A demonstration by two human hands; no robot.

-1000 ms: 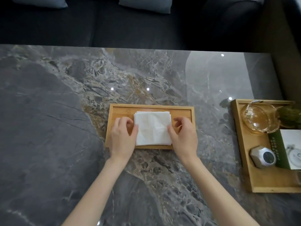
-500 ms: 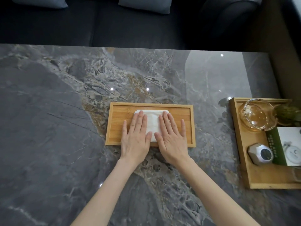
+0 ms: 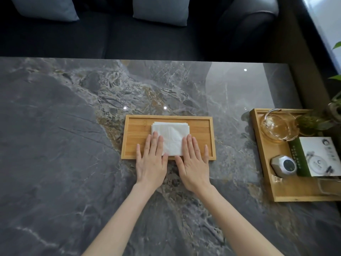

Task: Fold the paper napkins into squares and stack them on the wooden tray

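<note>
Left hand point(image 3: 150, 161) & right hand point(image 3: 193, 161): we see both flat, fingers straight, pressing napkins point(image 3: 170, 137) stacked in tray point(image 3: 203, 137) on worktop point(image 3: 55, 145).

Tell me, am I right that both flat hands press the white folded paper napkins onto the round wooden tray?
Not quite. The head view shows the left hand and right hand flat on the white folded paper napkins, but the wooden tray is rectangular, not round.
</note>
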